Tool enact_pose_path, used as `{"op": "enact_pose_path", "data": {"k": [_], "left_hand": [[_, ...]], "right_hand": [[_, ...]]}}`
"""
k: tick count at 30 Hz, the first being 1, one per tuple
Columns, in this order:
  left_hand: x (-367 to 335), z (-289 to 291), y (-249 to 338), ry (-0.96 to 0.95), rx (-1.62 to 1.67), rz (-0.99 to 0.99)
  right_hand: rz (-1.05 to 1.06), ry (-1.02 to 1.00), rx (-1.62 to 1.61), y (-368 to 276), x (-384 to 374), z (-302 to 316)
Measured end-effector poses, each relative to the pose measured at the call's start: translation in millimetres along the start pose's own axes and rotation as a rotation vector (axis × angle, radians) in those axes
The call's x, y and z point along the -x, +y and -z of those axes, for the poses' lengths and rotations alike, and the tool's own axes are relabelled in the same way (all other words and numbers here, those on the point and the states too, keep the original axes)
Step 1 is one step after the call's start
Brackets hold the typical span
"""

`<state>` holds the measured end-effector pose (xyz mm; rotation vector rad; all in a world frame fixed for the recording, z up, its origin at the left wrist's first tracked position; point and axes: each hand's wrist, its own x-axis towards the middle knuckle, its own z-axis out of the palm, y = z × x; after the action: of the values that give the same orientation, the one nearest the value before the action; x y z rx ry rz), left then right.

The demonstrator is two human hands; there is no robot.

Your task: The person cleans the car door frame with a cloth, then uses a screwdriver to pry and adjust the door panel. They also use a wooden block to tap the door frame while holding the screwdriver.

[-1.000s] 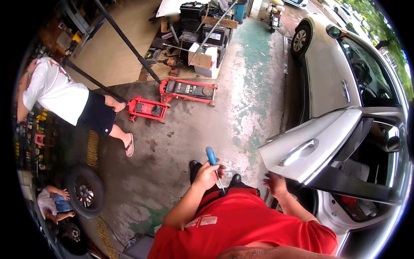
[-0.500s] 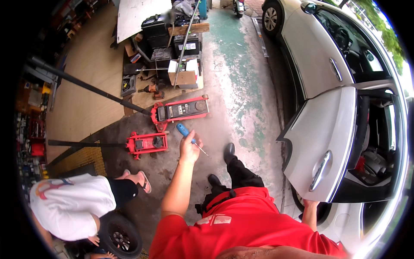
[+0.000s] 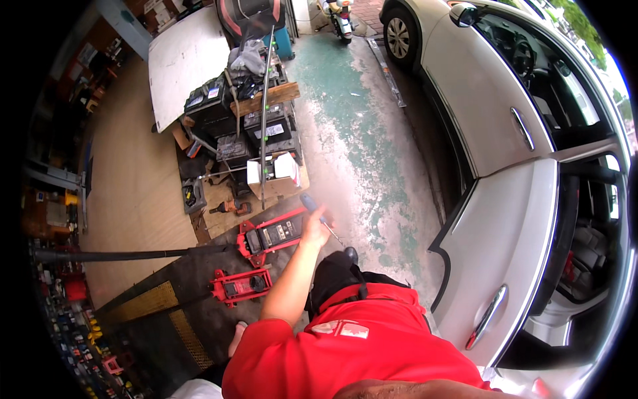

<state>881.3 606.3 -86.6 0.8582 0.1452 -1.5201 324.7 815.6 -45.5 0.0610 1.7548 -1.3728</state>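
My left hand (image 3: 316,230) is closed around a screwdriver (image 3: 308,203) with a blue handle and a thin metal shaft. The handle's end points up and forward, and the shaft sticks out past my fingers toward my shoe. Beside the hand lies a larger red floor jack (image 3: 278,233), with a smaller red floor jack (image 3: 244,286) nearer to me. On my right, the silver car's rear door (image 3: 488,246) stands open. My right hand does not show; the torso and door fill that side.
Car batteries (image 3: 211,100), a wooden plank (image 3: 266,100) and a cardboard box (image 3: 269,176) are piled ahead on the left. An orange-and-black power tool (image 3: 232,207) lies near them. The big jack's long black handle (image 3: 133,253) reaches left. A scooter (image 3: 342,23) stands far ahead.
My body has moved closer to the open door. My left hand, still gripping the screwdriver, sits further right. My right hand has left view, and the person in white has mostly dropped out of view.
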Motion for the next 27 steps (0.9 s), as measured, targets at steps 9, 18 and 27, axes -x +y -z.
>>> {"op": "enact_pose_path", "data": {"k": [9, 18, 27], "left_hand": [[-188, -65, 108, 0.062, -0.05, -0.023], [-380, -96, 228, 0.134, -0.169, 0.077], [-413, -112, 416, 0.201, -0.196, -0.351]], "right_hand": [[-0.058, -0.122, 0.449, 39, -48, -228], [-0.143, -0.312, 1.206, 60, -89, -390], [0.651, -0.783, 1.11, -88, -90, -998]]}}
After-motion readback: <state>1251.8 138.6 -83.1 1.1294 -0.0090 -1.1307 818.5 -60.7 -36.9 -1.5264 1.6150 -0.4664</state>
